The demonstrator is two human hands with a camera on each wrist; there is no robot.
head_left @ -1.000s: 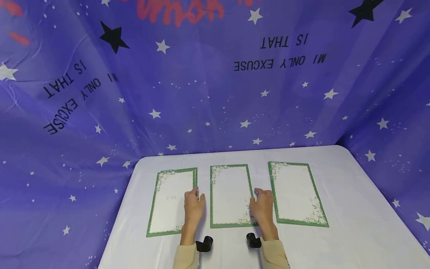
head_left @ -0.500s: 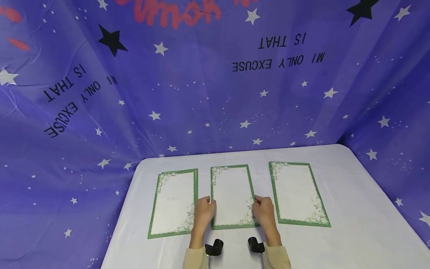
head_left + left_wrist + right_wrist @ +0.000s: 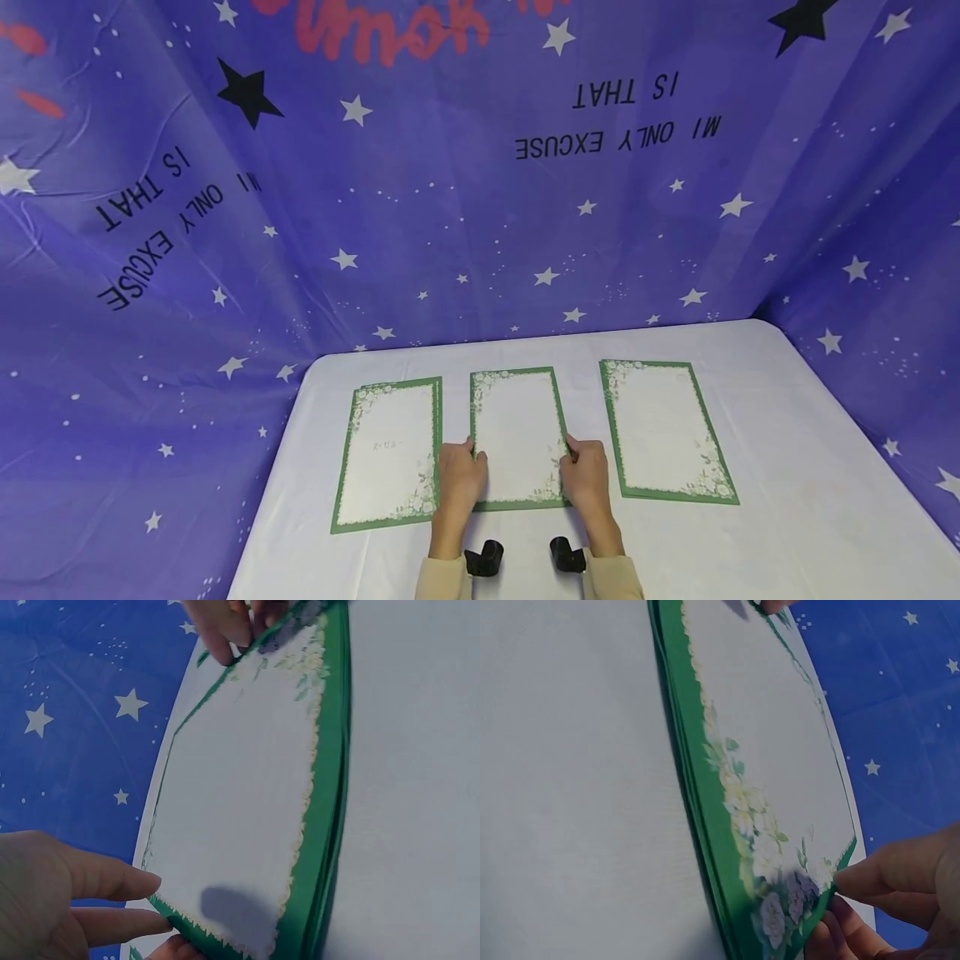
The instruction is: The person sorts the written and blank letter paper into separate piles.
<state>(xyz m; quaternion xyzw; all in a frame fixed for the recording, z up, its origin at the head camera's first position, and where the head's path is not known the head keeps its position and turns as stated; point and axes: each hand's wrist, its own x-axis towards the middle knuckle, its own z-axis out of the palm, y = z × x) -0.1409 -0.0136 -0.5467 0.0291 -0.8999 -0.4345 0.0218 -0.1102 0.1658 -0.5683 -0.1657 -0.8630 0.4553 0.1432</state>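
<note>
A stack of green-bordered paper sheets (image 3: 519, 437) with flowers in its corners lies in the middle of the white table, its layered near edge plain in both wrist views. My left hand (image 3: 461, 477) holds its left edge, thumb over the top sheet. Along the right edge, my right hand (image 3: 587, 481) pinches the same stack between thumb and fingers. In the left wrist view, the left hand's fingers (image 3: 112, 879) meet the green border. In the right wrist view, the right hand (image 3: 900, 892) grips beside the printed flowers. Fingers under the paper are partly hidden.
Similar green-bordered papers lie at the left (image 3: 386, 454), with faint writing, and at the right (image 3: 667, 433). The white table (image 3: 810, 500) meets a purple star-printed cloth (image 3: 465, 208) behind. Black wrist cameras (image 3: 491, 558) sit at the inner cuffs.
My left hand has moved right, from the left papers to the middle stack's left edge. My right hand has closed on its right edge. The papers have barely moved.
</note>
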